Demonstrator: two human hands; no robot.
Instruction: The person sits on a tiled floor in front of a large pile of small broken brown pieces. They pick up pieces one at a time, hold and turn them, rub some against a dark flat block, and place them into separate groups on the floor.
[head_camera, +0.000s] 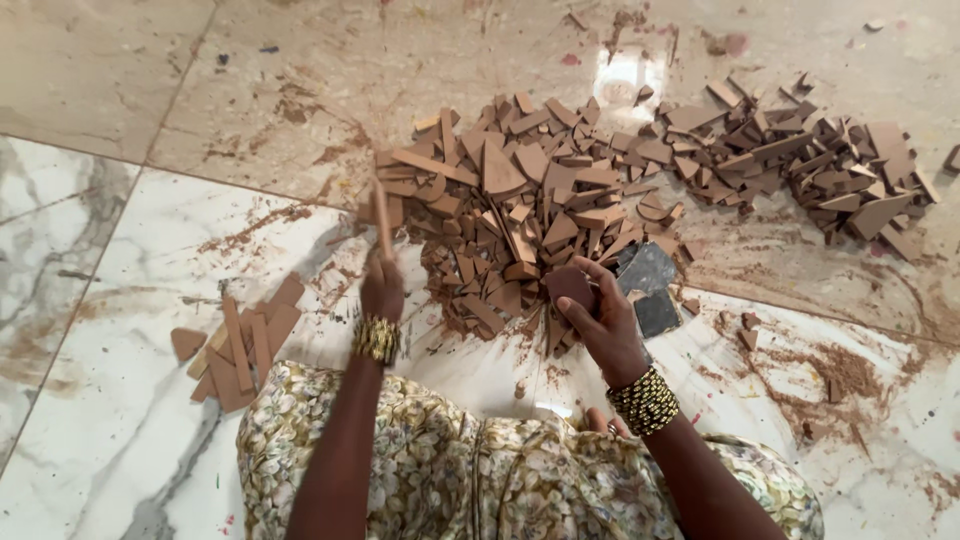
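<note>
Risk first: I see loose brown wood offcuts heaped in a big pile (520, 200) on the marble floor (90, 330), with brown dust spread around it. My judgement is that any nudge at the near edge could send pieces sliding toward the floral dress (500, 470) and mix them with the small sorted stack (240, 345) lying apart on the left. Dust on polished stone also looks slippery, so a piece set down carelessly may skate away.

Left hand (381, 290): fingers curled tight around a thin wooden stick (381, 215), which stands nearly upright, its top end over the left edge of the pile. Held that far down, the stick could tip or snap if pressed sideways.

Right hand (600, 315): closed on a rounded brown piece (570, 285), thumb and fingers wrapped about its rim, at the near edge of the pile. Just beside it sits a dark grey block (648, 285); I cannot tell whether the fingers touch it. The grip looks light, so the piece could drop back into the heap.

A second pile (810, 160) lies farther right, well apart from both hands.
</note>
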